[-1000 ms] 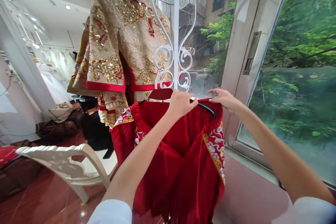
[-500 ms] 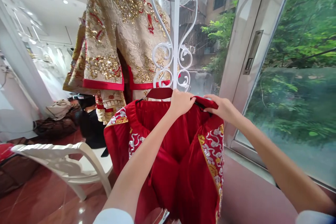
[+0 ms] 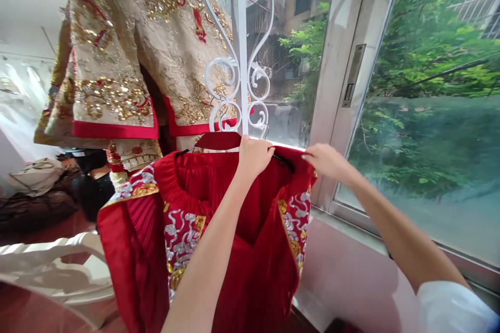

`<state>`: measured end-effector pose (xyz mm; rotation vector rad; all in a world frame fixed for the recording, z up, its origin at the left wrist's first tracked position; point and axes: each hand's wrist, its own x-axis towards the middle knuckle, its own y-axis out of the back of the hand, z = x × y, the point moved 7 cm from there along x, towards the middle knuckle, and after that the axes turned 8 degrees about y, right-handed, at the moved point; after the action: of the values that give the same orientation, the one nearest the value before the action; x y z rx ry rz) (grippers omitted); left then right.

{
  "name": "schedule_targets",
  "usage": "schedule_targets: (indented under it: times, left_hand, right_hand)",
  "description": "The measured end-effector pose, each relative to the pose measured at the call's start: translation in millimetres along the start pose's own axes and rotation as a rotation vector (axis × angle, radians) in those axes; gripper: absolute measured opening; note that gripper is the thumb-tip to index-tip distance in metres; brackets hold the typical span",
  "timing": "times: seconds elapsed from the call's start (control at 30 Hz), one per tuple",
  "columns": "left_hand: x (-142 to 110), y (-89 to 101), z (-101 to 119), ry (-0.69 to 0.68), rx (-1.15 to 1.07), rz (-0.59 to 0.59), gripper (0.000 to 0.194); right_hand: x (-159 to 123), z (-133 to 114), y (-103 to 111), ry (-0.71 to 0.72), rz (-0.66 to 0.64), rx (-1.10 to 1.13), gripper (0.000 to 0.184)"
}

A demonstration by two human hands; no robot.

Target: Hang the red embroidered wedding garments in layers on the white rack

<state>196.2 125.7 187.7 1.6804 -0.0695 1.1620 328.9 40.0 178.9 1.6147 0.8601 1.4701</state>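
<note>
A red pleated skirt with silver and gold embroidered panels hangs in front of me from a dark red hanger with black clips. My left hand is closed over the top edge of the waistband and hanger, near the middle. To its right, my right hand pinches the far right end of the waistband between thumb and fingers. The cloth is stretched between both hands. One black clip shows inside the waistband, between my hands; another is at the left end.
A white scrolled metal rack stands behind the skirt. Cream jackets with gold sequins hang at left. A sliding window is at right, above a pale wall. A white chair and bags are at lower left.
My right hand has moved slightly away from my left, drawing the waistband's right end out straighter. The view has shifted so the rack, jackets and chair appear farther left.
</note>
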Motion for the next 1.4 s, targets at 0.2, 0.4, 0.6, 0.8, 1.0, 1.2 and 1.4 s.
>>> schedule_targets:
  times: [0.2,0.4,0.6,0.8,1.0,1.2,1.4]
  left_hand:
    - [5.7,-5.4,-5.7,0.035,-0.098,-0.031,0.024]
    - [1.7,-21.4,-24.5,0.04,-0.022,-0.093,0.026]
    - [-0.6,-20.9,-28.1,0.066,-0.022,-0.114,0.027]
    - [-3.5,-16.4,-19.4,0.028,-0.048,-0.154,0.03]
    - [-7.2,11.8,-19.3,-0.219,0.003,-0.242,0.029]
    - [-25.9,95.8,-92.2,0.088,0.227,0.137,0.055]
    - [-88.9,88.8,-170.5,0.393,0.339,0.069,0.057]
  right_hand:
    - [19.0,-62.9,10.1,-0.014,0.235,-0.063,0.025]
    - [-27.8,-92.7,-99.6,0.109,0.041,0.05,0.04]
    - [-55.8,-60.7,-121.3,-0.087,0.247,0.585,0.032]
    - [-48.6,-89.6,-121.0,-0.206,0.521,0.439,0.064]
    - [-39.6,-60.9,-118.5,-0.186,0.427,0.605,0.04]
    - [-50.5,-40.7,-97.8,-0.203,0.488,0.869,0.03]
    - [-55.1,-38.3,-89.3,-0.227,0.533,0.958,0.026]
